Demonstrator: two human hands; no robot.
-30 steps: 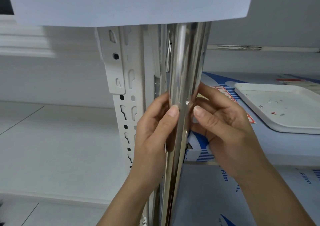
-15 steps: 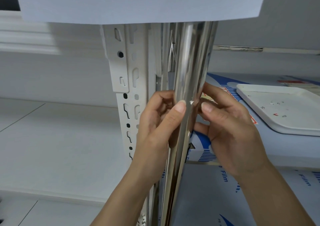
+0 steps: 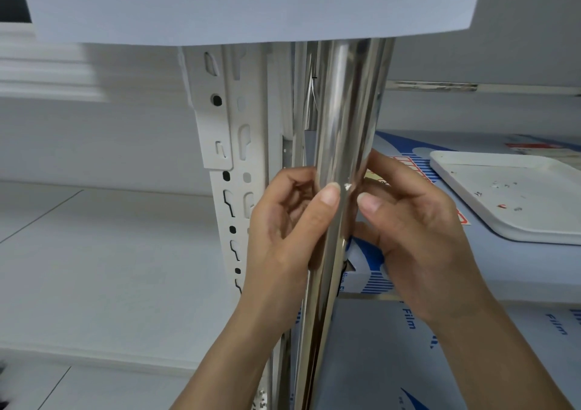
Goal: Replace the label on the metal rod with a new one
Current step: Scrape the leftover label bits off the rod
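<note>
A shiny upright metal rod (image 3: 345, 111) runs from under the shelf board down past the frame's lower edge. My left hand (image 3: 283, 221) wraps it from the left, thumb pressed on its front. My right hand (image 3: 418, 230) holds it from the right, thumb tip close to the left thumb. Between the two thumbs a tiny white scrap of label residue (image 3: 347, 186) sticks to the rod. No whole label shows on the rod.
A white slotted shelf upright (image 3: 232, 158) stands just left of the rod. A white board (image 3: 251, 4) overhangs at the top. On the right shelf lies blue-printed film packaging (image 3: 393, 331) and a white tray (image 3: 509, 196) holding several small scraps.
Both hands have slid a little higher up the rod, and the thumbs stay on either side of the white scrap. The view has shifted slightly.
</note>
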